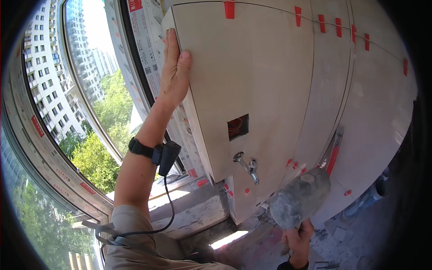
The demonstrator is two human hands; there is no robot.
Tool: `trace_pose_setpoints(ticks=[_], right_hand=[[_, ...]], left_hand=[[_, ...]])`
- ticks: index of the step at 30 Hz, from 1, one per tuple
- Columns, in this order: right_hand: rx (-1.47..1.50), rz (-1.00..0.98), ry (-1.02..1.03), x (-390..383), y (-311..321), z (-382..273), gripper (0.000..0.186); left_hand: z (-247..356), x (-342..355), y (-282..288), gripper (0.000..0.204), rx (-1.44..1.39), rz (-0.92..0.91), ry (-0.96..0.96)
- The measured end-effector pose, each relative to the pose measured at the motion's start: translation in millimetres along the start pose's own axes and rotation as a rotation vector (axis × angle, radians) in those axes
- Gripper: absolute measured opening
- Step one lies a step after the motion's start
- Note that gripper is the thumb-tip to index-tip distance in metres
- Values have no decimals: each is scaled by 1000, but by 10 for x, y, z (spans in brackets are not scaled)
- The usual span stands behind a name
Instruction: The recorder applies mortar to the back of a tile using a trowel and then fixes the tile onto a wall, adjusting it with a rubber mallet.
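My left hand (174,74) lies along the left edge of a large beige wall tile (256,67), its fingers stretched upward and the thumb on the tile's face. Low on the right, my right hand (299,238) is closed around the handle of a mallet. The mallet's thick, grey, dusty head (300,198) stands in front of the lower tiles, hiding part of them; I cannot tell whether it touches the wall. A square cutout (238,127) in the tile shows a dark reddish inside. Just below it, a chrome tap (246,167) sticks out from the wall.
Red wedges (229,10) sit along the upper tile joint, several in a row. A red-handled tool (334,153) leans by the right tiles. On the left is a window frame (146,49) with printed film. Rubble (337,234) lies on the floor; a black cable (171,207) hangs from my left wrist.
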State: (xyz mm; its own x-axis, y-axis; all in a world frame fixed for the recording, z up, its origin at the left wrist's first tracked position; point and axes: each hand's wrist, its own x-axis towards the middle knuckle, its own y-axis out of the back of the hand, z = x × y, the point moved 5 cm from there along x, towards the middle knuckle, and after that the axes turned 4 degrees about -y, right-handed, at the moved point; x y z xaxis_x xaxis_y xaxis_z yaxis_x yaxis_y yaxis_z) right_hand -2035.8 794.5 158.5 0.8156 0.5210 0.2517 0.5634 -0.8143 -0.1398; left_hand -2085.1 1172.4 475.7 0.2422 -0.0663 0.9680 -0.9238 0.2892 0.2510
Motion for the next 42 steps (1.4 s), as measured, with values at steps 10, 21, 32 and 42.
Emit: trace_pose_setpoints(ticks=[10,21,32,42], right_hand=[[93,-32,-78,114,-190,66,14],[16,-15,27,-148,-357,-218,10],[-80,213,43,-36,-787,-370,16],[-360,359,165,135,-761,-66,17]], left_hand=[[-109,30,68,71,-142,-40,212],[-43,-214,7,56,-208,36,235],[129,-108,63,61,439,1,35],[139,91,167,67,337,69,-103]])
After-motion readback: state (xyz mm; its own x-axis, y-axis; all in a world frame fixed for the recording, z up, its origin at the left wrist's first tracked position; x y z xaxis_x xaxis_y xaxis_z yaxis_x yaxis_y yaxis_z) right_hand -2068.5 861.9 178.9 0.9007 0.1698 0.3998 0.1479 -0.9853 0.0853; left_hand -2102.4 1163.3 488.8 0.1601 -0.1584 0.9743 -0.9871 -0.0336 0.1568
